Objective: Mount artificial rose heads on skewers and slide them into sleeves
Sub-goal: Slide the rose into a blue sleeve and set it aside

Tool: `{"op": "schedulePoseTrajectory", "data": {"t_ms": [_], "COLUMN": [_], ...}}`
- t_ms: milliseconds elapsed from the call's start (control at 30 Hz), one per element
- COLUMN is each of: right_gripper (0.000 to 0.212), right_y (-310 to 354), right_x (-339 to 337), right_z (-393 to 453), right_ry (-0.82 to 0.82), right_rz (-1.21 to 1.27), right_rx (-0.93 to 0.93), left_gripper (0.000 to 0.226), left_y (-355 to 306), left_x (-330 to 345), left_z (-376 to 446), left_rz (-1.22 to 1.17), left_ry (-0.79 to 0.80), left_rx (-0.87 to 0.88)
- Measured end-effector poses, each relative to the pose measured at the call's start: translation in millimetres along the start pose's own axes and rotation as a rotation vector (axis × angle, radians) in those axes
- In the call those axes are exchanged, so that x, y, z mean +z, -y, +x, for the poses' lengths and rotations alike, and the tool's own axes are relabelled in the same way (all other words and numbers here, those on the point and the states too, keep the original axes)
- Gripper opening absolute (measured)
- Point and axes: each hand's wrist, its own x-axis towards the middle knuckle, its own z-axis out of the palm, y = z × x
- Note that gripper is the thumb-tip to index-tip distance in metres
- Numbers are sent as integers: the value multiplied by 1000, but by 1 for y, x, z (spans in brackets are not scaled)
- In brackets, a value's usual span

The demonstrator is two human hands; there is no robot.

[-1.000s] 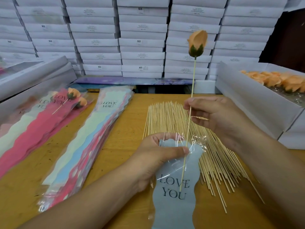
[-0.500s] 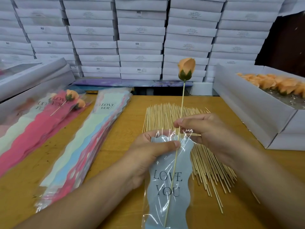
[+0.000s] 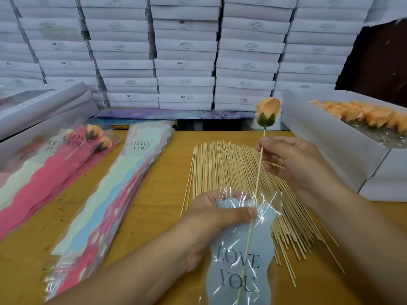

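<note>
An orange rose head (image 3: 267,114) sits on top of a thin wooden skewer (image 3: 257,179). My right hand (image 3: 290,164) pinches the skewer a little below the rose. The lower part of the skewer runs down inside a clear sleeve with a pale blue "LOVE YOU" card (image 3: 240,260). My left hand (image 3: 211,223) grips the sleeve's top, thumb pressed across its mouth. A pile of bare skewers (image 3: 224,170) lies on the wooden table (image 3: 154,194) under both hands.
A white box of orange rose heads (image 3: 343,146) stands at the right. A stack of unfilled sleeves (image 3: 114,188) lies left of centre. Further left, sleeved roses (image 3: 92,133) rest on pink sleeves. White boxes (image 3: 185,62) are stacked along the back.
The skewer has slid deeper into the sleeve and the rose has come down. My right hand has moved up the stick to just below the rose. My left hand keeps hold of the sleeve.
</note>
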Motion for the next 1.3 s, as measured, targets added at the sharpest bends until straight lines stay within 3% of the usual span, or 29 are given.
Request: {"op": "schedulePoseTrajectory", "data": {"t_ms": [133, 267, 400, 667, 833, 1100, 1300], "right_gripper": [5, 7, 10, 21, 13, 44, 36], "right_y": [-5, -12, -16, -13, -12, -16, -11], "right_x": [3, 10, 17, 16, 13, 17, 10], "right_z": [-2, -9, -15, -13, -11, -18, -15], "right_ry": [49, 155, 237, 226, 201, 333, 410], "right_rz": [-37, -112, -186, -115, -41, -11, -28], "right_rx": [21, 60, 100, 172, 180, 274, 312], "left_gripper": [64, 35, 23, 25, 25, 27, 28], "left_y": [-1, -6, -10, -9, -7, -11, -11], "left_x": [0, -3, -5, -6, -5, -9, -11], "left_z": [0, 0, -1, -1, -2, 2, 2], "left_rz": [-7, -87, -147, -125, -105, -139, -126], "left_ry": [4, 45, 53, 74, 77, 35, 54], "left_rx": [-3, 4, 20, 38, 31, 43, 42]}}
